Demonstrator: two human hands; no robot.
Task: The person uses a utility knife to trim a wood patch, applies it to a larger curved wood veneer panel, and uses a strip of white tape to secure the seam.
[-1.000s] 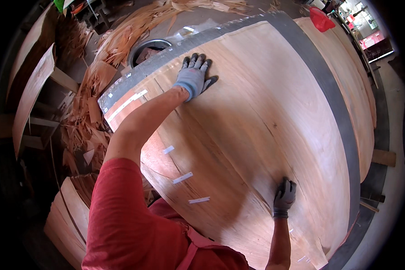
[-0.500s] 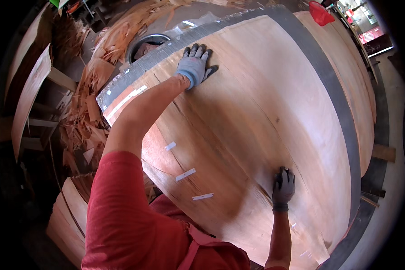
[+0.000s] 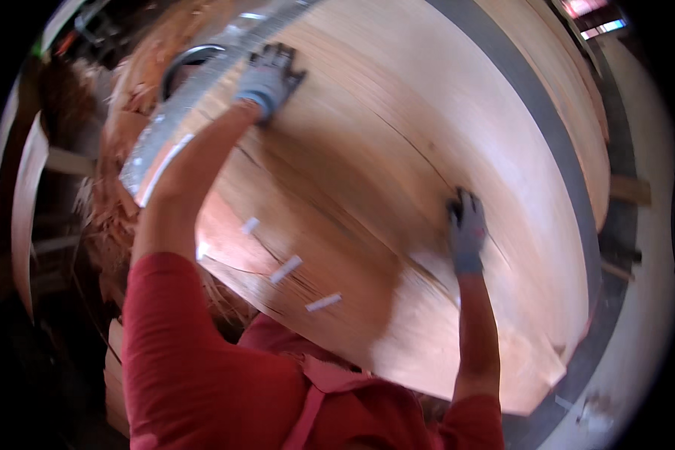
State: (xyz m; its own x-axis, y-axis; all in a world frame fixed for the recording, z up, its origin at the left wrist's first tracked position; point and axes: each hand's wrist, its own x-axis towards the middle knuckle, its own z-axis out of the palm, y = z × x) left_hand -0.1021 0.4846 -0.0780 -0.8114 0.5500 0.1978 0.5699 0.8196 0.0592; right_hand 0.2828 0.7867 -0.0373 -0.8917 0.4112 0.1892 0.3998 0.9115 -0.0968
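Note:
A large sheet of thin wood veneer [image 3: 330, 202] lies over the work table, with dark splits running along its grain. My left hand [image 3: 268, 79], in a grey work glove with dark fingertips, rests flat with spread fingers near the sheet's far left edge. Farther right, my right hand [image 3: 467, 229], gloved the same way, lies on the veneer beside a long crack [image 3: 412, 144]. Its fingers point away from me and look somewhat bent. Neither hand shows anything held. Short strips of white tape [image 3: 286, 269] stick to the near left part of the sheet.
Torn veneer scraps [image 3: 120, 187] heap up on the left beyond the table's grey edge [image 3: 176, 112]. A round dark-rimmed container [image 3: 191, 60] stands there too. More veneer sheets [image 3: 570, 90] lie at the right past a grey strip [image 3: 536, 82]. Curved wood panels [image 3: 28, 210] lean at far left.
My right hand has slid forward along the veneer, away from me. The left hand stays near the far left edge. The whole view has shifted and is blurred.

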